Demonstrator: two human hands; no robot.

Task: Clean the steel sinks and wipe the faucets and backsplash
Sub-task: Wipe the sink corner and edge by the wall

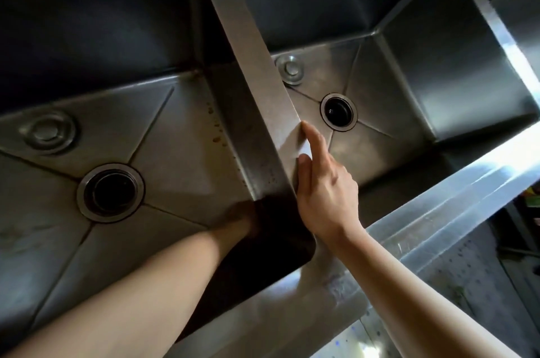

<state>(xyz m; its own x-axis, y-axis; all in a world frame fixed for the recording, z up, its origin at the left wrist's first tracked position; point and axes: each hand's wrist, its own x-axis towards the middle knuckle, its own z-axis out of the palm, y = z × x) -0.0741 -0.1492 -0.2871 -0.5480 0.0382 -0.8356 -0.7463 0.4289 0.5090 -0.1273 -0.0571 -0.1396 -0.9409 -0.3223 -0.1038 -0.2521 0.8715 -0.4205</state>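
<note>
Right hand (323,194) braces on the divider (263,88), forefinger straight, holding nothing; left hand (239,217) in shadow low in the 9 o'clock sink (175,135), grip untellable; steel rigid, likely slick, rust-spotted.

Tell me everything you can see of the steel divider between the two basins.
The divider is a flat strip of brushed steel that runs from the back ledge to the front rim and separates the left basin from the right basin. Its top looks dull grey. The right hand rests against its right edge, index finger extended along it. The left hand reaches into shadow below its left wall.
</note>
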